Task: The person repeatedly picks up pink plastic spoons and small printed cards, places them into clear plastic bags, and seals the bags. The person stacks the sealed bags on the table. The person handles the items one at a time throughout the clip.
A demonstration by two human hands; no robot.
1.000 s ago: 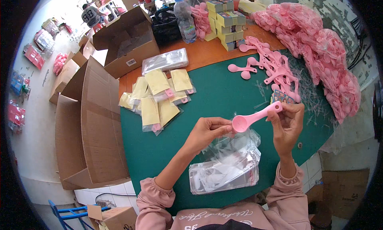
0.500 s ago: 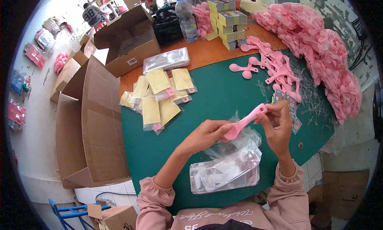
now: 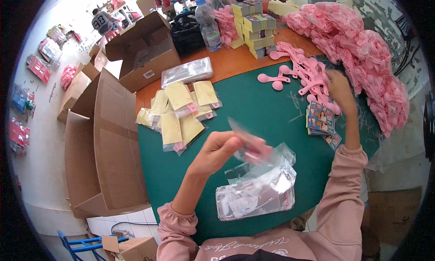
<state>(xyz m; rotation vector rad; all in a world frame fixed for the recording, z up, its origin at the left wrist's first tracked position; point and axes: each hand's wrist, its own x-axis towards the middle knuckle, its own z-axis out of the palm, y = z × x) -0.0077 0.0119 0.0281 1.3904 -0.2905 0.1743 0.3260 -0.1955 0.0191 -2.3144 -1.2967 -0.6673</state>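
My left hand (image 3: 213,152) is closed on a clear plastic bag with a pink measuring spoon (image 3: 257,153) inside, blurred by motion, held above a stack of clear plastic bags (image 3: 253,200). Out to the right, my right hand (image 3: 340,89) is at the edge of a loose pile of pink measuring spoons (image 3: 304,68). Its fingers are smeared by motion, so I cannot tell whether it grips one. Just below that hand lies a small stack of printed cards (image 3: 320,119).
Filled bags with cream cards (image 3: 179,132) lie at the left on the green table mat (image 3: 244,107). Behind are a bag stack (image 3: 187,72), a water bottle (image 3: 209,27) and bundled cards (image 3: 260,25). A pink bagged heap (image 3: 362,48) lines the right. Cardboard boxes (image 3: 120,138) stand left.
My right hand has let go of the pink measuring spoon and moved up and right to the spoon pile. The spoon, in its clear bag, stays with my left hand, now tilted downward.
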